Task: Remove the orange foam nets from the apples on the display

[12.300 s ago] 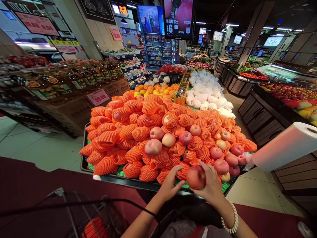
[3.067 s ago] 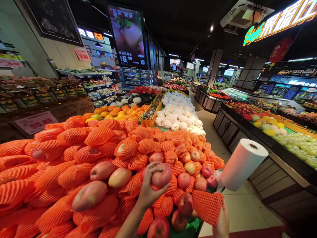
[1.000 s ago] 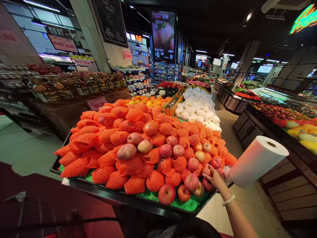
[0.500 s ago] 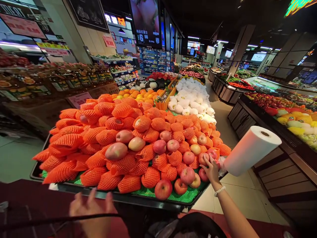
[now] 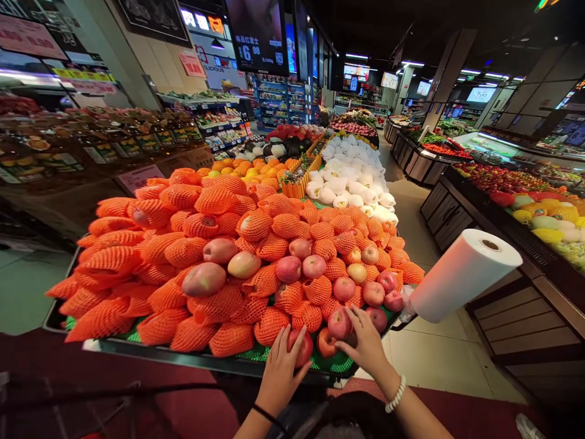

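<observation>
A black display tray (image 5: 150, 355) holds a heap of apples, most in orange foam nets (image 5: 214, 201) and some bare. My left hand (image 5: 280, 369) grips a bare red apple (image 5: 305, 347) at the tray's front edge, fingers wrapped over it. My right hand (image 5: 367, 342), a bead bracelet on its wrist, curls over another apple that is mostly hidden beneath it. Its fingertips touch a red apple (image 5: 339, 322) just to the left. An orange-red apple (image 5: 325, 342) lies between the two hands.
A white roll of plastic bags (image 5: 461, 275) sticks out at the right of the tray. Oranges (image 5: 247, 169) and white-netted fruit (image 5: 351, 177) lie behind. A dark fruit counter (image 5: 503, 244) runs along the right of the aisle. A dark cart handle (image 5: 137, 390) crosses the bottom left.
My right hand has come back from the apples near the bag roll to the front row. My left hand has risen from below and closed on the red apple at the front edge.
</observation>
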`<move>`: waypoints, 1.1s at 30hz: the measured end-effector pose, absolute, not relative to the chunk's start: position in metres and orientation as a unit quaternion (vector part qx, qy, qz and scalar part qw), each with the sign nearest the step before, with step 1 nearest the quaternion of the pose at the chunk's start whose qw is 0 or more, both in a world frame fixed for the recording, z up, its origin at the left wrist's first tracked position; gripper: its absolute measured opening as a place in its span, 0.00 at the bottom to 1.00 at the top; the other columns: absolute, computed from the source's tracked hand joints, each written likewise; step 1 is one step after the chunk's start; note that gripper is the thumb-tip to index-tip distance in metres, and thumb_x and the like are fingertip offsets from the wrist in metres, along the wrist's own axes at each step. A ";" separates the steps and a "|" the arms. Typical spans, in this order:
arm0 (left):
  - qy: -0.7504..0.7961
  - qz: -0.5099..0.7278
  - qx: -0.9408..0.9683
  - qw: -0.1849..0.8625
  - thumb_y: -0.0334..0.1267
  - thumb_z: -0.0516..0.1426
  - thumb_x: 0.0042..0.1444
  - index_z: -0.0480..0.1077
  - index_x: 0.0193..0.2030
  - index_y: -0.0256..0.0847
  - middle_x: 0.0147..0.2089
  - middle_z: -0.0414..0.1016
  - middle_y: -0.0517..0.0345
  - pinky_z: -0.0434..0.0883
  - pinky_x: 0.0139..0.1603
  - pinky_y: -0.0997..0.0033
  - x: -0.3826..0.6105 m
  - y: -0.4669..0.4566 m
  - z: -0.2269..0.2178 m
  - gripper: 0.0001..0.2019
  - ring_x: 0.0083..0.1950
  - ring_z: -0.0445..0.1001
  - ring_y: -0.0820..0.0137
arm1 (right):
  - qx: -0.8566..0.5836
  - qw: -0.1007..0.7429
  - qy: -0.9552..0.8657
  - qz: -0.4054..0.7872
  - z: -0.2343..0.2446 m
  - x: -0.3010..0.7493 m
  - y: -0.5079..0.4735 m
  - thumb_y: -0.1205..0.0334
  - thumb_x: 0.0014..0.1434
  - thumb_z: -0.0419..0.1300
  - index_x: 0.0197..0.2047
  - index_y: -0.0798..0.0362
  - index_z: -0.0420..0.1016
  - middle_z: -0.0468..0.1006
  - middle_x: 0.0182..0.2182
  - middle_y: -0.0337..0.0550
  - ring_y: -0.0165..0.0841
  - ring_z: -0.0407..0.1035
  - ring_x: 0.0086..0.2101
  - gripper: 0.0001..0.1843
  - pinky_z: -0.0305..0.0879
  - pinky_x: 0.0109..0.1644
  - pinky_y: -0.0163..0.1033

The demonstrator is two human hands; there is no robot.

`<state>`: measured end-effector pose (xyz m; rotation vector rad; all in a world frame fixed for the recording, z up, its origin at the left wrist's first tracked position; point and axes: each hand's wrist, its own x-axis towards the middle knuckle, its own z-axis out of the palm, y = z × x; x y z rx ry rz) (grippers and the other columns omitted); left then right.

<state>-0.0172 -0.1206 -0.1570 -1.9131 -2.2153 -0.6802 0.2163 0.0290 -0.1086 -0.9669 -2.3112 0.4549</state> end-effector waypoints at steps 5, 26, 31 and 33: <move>-0.736 -0.215 -0.640 0.054 0.40 0.64 0.59 0.60 0.76 0.50 0.73 0.61 0.40 0.73 0.64 0.47 -0.020 -0.120 -0.160 0.38 0.74 0.62 0.45 | -0.398 0.286 -0.843 0.223 -0.110 0.200 0.032 0.63 0.49 0.74 0.69 0.45 0.67 0.74 0.63 0.51 0.49 0.73 0.60 0.45 0.75 0.62 0.54; -0.677 -0.244 -0.690 0.072 0.48 0.60 0.66 0.61 0.75 0.45 0.73 0.64 0.43 0.66 0.69 0.49 -0.028 -0.089 -0.124 0.32 0.71 0.63 0.50 | -0.489 0.366 -0.773 0.169 -0.113 0.239 0.054 0.49 0.59 0.70 0.66 0.48 0.67 0.69 0.59 0.54 0.53 0.69 0.59 0.36 0.71 0.62 0.59; -0.723 -0.297 -0.618 0.079 0.42 0.55 0.69 0.60 0.72 0.32 0.68 0.67 0.35 0.66 0.69 0.42 -0.030 -0.012 -0.090 0.28 0.67 0.66 0.47 | -0.487 0.373 -0.777 0.143 -0.100 0.238 0.042 0.47 0.63 0.67 0.66 0.47 0.70 0.66 0.63 0.56 0.55 0.65 0.63 0.31 0.68 0.65 0.62; -0.728 -0.285 -0.621 0.052 0.39 0.56 0.69 0.66 0.65 0.31 0.65 0.69 0.35 0.67 0.67 0.41 -0.025 0.007 -0.086 0.21 0.65 0.68 0.48 | -0.486 0.392 -0.771 0.124 -0.093 0.234 0.036 0.46 0.65 0.65 0.65 0.47 0.72 0.68 0.62 0.57 0.55 0.65 0.63 0.29 0.68 0.65 0.64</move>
